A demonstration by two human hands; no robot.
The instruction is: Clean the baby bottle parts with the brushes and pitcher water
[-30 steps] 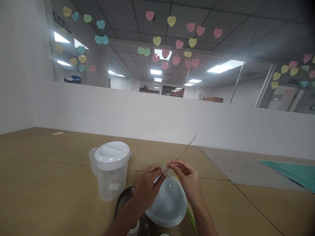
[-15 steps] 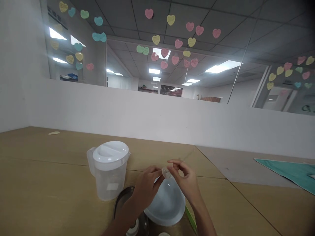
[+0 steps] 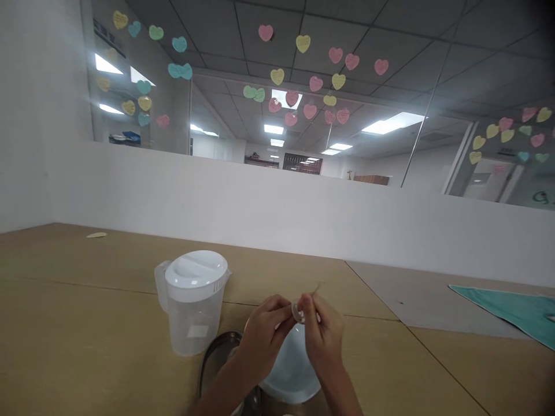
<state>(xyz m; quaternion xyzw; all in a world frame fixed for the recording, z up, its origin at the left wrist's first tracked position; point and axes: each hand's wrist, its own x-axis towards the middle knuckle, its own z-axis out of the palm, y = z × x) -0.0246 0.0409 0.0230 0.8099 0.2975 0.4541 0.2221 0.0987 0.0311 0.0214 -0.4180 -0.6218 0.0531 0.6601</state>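
My left hand [image 3: 263, 334] and my right hand [image 3: 321, 338] meet above a white round lid [image 3: 284, 370] low in the middle of the view. Between their fingertips sits a small clear round piece [image 3: 298, 311], pinched by my left fingers. My right fingers pinch a thin wire-like rod [image 3: 316, 288], of which only a short end shows past the fingers. Both hands are closed in a pinch.
A translucent plastic pitcher [image 3: 193, 300] with a white lid stands left of the hands on the wooden table [image 3: 87, 323]. A dark round pan [image 3: 219, 355] lies under the left wrist. A teal cloth [image 3: 511, 306] lies at the right. A white partition wall [image 3: 277, 214] runs behind.
The long thin rod that stuck far up and right a second ago now shows only a short end. My hands have drawn closer together and slightly lower.
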